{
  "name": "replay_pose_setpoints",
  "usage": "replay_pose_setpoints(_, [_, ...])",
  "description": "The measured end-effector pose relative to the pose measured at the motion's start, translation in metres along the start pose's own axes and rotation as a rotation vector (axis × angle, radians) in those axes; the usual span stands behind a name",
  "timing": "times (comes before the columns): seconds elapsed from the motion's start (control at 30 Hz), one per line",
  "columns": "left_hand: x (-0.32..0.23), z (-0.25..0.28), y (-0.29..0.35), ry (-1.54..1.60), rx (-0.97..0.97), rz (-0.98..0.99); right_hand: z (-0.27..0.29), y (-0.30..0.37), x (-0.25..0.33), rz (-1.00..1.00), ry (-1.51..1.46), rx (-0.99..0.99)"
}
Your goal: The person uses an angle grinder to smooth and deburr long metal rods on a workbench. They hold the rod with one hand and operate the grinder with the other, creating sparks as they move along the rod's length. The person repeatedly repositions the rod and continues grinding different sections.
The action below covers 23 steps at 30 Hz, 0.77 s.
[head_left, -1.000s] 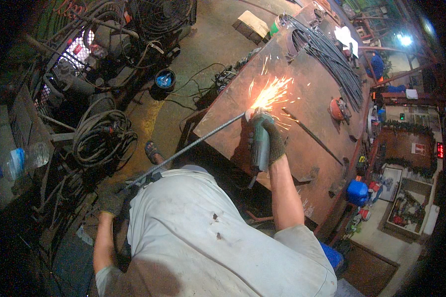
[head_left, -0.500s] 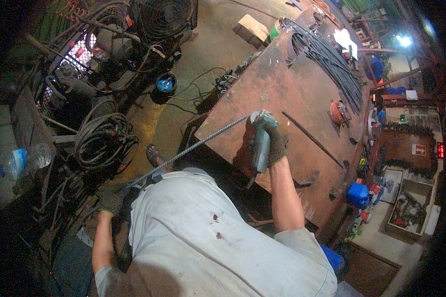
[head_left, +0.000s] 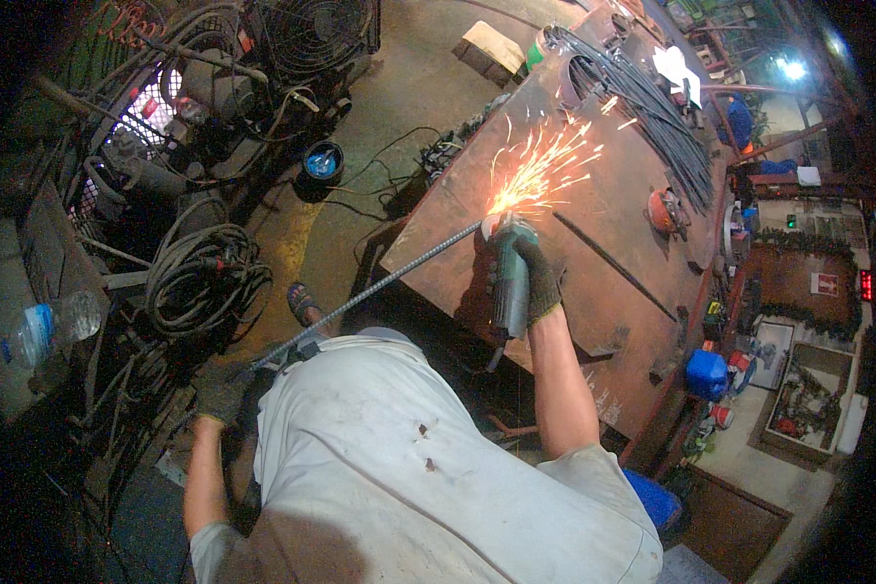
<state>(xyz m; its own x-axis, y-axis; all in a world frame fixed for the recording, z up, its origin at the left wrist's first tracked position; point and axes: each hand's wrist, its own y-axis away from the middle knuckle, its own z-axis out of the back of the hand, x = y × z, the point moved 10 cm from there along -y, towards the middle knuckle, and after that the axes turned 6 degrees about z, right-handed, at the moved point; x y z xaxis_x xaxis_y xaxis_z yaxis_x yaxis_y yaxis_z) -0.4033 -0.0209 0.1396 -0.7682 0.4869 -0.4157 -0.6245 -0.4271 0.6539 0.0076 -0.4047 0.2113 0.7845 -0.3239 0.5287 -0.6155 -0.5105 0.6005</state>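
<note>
My gloved right hand (head_left: 543, 275) is closed around a green angle grinder (head_left: 512, 282) above the rusty steel table (head_left: 438, 243). The grinder's disc meets the far end of a long ribbed steel bar (head_left: 389, 283), and orange sparks (head_left: 545, 167) fan out away from me. At lower left, my gloved left hand (head_left: 221, 391) grips the near part of that bar, which slants up across the front of my body. A short dark rod (head_left: 613, 266) lies on the table to the right of the grinder.
A bundle of dark rods (head_left: 652, 131) lies at the table's far right, near an orange round tool (head_left: 666, 211). Coiled cables (head_left: 200, 268) hang at left, beside a black bucket (head_left: 322, 165). A blue container (head_left: 706, 376) stands beyond the table's right edge.
Sparks now fly from where the grinder meets the bar's end; half a second ago there were none. Both hands keep nearly the same place and hold.
</note>
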Motion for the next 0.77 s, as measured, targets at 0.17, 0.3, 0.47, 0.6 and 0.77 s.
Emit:
replay_pose_setpoints(0.17, [-0.013, 0.006, 0.010, 0.102, 0.001, 0.086, 0.004, -0.003, 0.001, -0.006, 0.009, -0.035])
replay_pose_setpoints(0.3, [-0.020, 0.011, 0.011, 0.021, -0.080, 0.021, 0.000, 0.000, 0.005, 0.025, 0.064, -0.045])
replay_pose_setpoints(0.47, [-0.021, 0.013, 0.013, -0.043, -0.148, -0.046, -0.004, -0.002, 0.004, 0.031, -0.009, -0.016])
replay_pose_setpoints(0.6, [-0.031, 0.017, 0.013, -0.090, -0.180, -0.100, -0.005, -0.003, 0.004, 0.024, 0.007, 0.002])
replay_pose_setpoints(0.77, [-0.030, 0.015, 0.015, -0.034, -0.069, 0.008, -0.005, -0.009, -0.003, -0.017, -0.035, 0.143])
